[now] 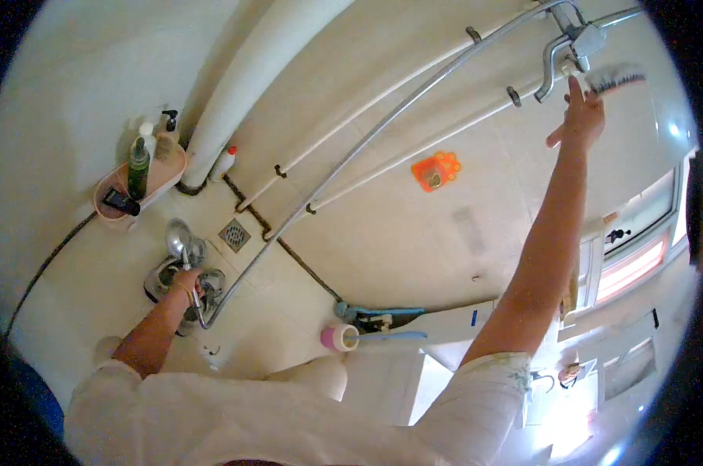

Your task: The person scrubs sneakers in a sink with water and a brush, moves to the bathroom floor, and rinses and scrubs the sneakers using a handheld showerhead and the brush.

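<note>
My left hand [187, 286], at the lower left, is closed round the handle of a chrome shower head [178, 236], over a cluster of shiny metal items [213, 283]. A silver hose [342, 165] runs from that handle up to the chrome tap [573, 43] on the wall. At the upper right my right hand [582, 123] reaches up under the tap. One finger points to the pipe fitting below it and the thumb sticks out. A brush with dark bristles [617, 84] projects from this hand's fingers, its grip hidden.
A pink shelf [167, 175] carries bottles and a dark item. A floor drain [234, 234] lies near a white bottle [223, 164]. White pipes [425, 147] cross the wall above an orange soap holder [435, 172]. A pink and white container [340, 337] stands below.
</note>
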A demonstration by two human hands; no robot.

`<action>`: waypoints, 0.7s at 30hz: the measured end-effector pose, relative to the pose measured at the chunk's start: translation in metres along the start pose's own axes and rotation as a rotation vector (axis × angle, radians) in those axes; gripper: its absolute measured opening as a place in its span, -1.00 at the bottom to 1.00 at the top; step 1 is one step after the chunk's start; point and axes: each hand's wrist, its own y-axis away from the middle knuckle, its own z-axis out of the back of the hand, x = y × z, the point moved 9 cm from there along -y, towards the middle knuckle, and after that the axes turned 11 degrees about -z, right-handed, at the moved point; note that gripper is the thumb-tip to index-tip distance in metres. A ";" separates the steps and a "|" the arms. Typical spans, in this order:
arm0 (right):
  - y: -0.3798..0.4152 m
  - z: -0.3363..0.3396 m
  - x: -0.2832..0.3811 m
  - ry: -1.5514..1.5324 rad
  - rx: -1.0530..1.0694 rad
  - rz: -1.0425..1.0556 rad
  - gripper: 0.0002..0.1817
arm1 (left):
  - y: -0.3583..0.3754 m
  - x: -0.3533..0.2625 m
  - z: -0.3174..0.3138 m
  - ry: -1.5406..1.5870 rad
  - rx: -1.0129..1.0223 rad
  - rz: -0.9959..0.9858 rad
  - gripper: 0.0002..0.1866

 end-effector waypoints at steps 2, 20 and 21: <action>-0.010 0.002 0.044 0.283 -0.111 0.318 -0.64 | -0.002 -0.003 -0.003 0.007 0.041 0.004 -0.74; -0.167 -0.143 0.021 1.593 0.034 0.953 -0.64 | -0.057 0.050 0.003 0.022 -0.010 0.172 -0.77; -0.165 -0.141 0.016 1.547 0.067 0.916 -0.64 | -0.068 0.059 0.004 0.108 0.017 0.142 -0.77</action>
